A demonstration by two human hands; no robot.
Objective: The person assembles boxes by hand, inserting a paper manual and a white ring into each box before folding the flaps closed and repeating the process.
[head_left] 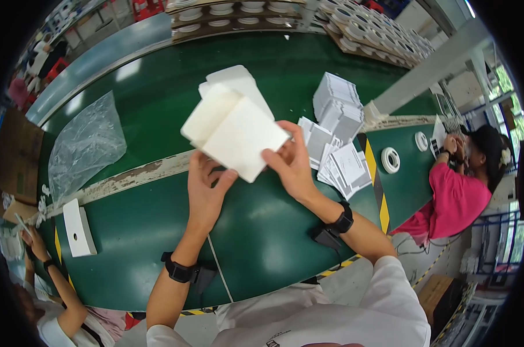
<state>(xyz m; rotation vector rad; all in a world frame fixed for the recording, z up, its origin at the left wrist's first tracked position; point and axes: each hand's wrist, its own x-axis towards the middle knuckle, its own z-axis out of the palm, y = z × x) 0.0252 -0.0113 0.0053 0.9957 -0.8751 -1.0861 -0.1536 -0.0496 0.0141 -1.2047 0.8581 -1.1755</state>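
Note:
Both of my hands hold a white cardboard box [247,136], tilted above the green bench, with a cream-toned flap at its upper left side. My left hand [207,188] grips the lower left edge, its thumb in front and its other fingers partly hidden. The right-hand corner is pinched between the thumb and fingers of my right hand [292,161]. Just behind the box, another white cardboard piece [234,75] lies on the bench, partly covered from view. To the right of my right hand, several printed white-and-grey sheets [346,170] are fanned out.
Beyond the sheets stands a stack of folded papers [337,101]. A clear plastic bag [91,144] and a white box with a round hole [78,228] lie at left. White rings [390,160] sit near a co-worker in pink [461,194]. Another co-worker's arm [56,274] shows lower left.

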